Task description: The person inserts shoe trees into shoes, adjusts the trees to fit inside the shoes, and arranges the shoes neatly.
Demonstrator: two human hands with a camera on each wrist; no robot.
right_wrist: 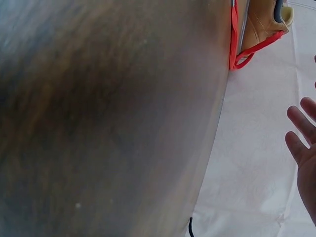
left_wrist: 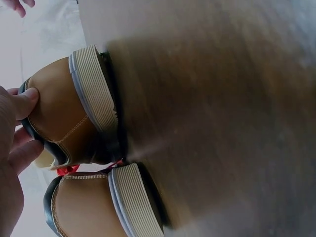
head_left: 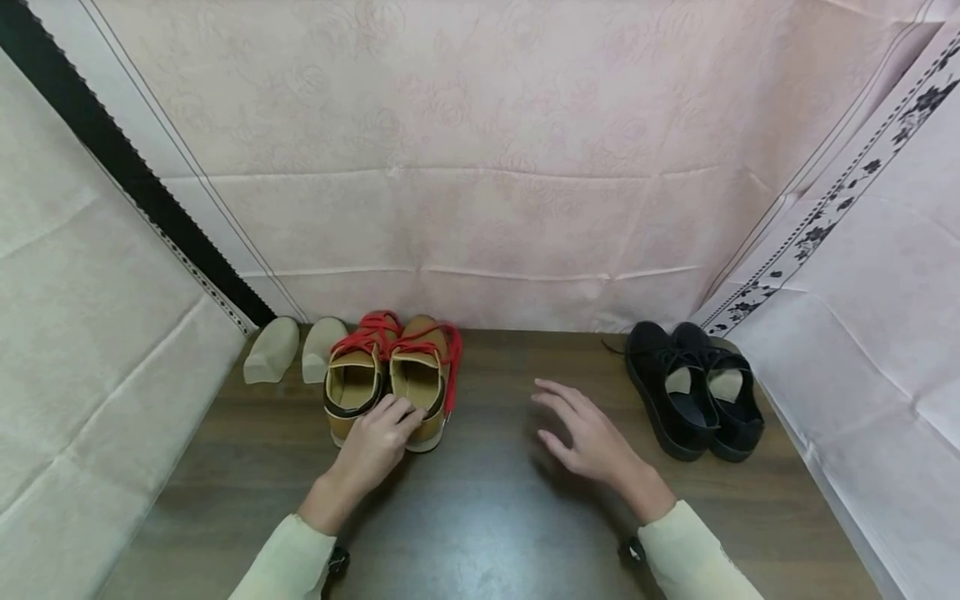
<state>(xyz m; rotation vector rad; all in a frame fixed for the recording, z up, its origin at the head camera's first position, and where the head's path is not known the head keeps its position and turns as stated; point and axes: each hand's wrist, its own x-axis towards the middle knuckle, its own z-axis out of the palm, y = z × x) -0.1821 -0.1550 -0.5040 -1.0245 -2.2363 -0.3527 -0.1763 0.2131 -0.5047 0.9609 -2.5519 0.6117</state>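
Observation:
A pair of tan shoes with red laces stands side by side at left centre, heels toward me. My left hand (head_left: 378,442) pinches the back collar of the right-hand tan shoe (head_left: 418,367); in the left wrist view its thumb presses the outside of the heel (left_wrist: 61,108). The left-hand tan shoe (head_left: 352,354) stands close beside it. My right hand (head_left: 581,433) hovers over the floor, fingers spread and holding nothing, between the tan pair and the black shoes. The right wrist view shows its fingers (right_wrist: 301,123) apart from everything.
Two cream shoe-shaped inserts (head_left: 272,350) lie left of the tan pair. A pair of black shoes (head_left: 671,392) with pale pieces inside stands at the right. Pale patterned cloth (head_left: 487,208) rises behind and on both sides of the brown wood-look surface (head_left: 480,517).

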